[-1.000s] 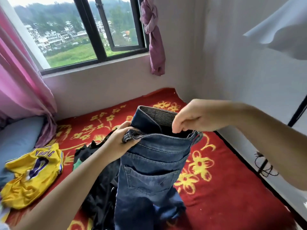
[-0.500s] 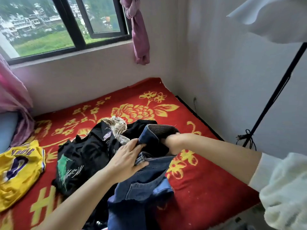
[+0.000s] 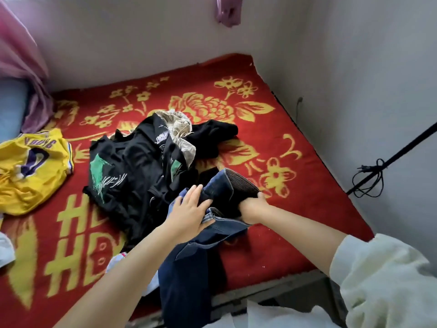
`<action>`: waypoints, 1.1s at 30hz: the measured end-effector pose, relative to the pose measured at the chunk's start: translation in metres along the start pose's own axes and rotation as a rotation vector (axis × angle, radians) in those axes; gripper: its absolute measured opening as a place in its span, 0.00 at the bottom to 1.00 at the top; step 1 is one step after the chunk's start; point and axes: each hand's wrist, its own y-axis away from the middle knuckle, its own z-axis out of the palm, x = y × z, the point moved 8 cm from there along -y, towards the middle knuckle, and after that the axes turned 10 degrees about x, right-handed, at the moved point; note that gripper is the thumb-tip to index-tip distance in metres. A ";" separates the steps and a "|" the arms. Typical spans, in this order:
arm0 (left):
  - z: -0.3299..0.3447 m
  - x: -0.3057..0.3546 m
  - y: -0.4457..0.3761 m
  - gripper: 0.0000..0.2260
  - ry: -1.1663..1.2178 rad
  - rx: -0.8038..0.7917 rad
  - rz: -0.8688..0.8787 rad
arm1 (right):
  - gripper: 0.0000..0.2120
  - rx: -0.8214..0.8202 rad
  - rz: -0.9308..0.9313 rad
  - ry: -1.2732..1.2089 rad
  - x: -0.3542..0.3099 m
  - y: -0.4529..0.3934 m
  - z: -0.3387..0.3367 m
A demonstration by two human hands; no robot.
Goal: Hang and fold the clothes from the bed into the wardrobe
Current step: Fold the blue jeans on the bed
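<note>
Blue jeans (image 3: 201, 263) lie at the bed's near edge, with the legs hanging over it and the waist folded open to show the striped lining. My left hand (image 3: 189, 215) presses flat on the waistband with its fingers stretched out. My right hand (image 3: 251, 207) grips the waist opening from the right, its fingers tucked inside the denim. A pile of black printed clothes (image 3: 139, 166) with a beige patterned garment (image 3: 179, 129) on top lies just beyond the jeans. A yellow jersey (image 3: 30, 169) is at the left.
The bed is covered by a red blanket with yellow flowers (image 3: 295, 209). Grey walls close it in behind and on the right. A black pole with a knotted cord (image 3: 373, 176) leans at the right. A blue pillow (image 3: 9, 107) and a pink curtain (image 3: 21, 55) are at the left.
The jeans came down from being held up in the air onto the bed. My view tilted down and the window left the frame. My right hand went into the waist opening.
</note>
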 end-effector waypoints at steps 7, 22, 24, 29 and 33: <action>0.101 0.014 0.023 0.11 0.265 -0.249 -0.003 | 0.19 -0.153 0.199 -0.363 0.021 -0.030 0.102; 0.206 0.050 0.050 0.06 0.365 -0.602 0.122 | 0.27 -0.256 0.978 -0.910 0.018 -0.040 0.283; 0.211 0.048 0.050 0.07 0.386 -0.622 0.126 | 0.24 -0.224 1.038 -1.020 0.019 -0.041 0.290; 0.216 0.055 0.061 0.08 0.432 -0.690 0.210 | 0.08 0.005 1.126 -1.566 0.020 -0.051 0.276; 0.201 0.038 0.049 0.09 0.504 -0.685 0.172 | 0.14 0.113 1.106 -1.811 0.044 -0.038 0.250</action>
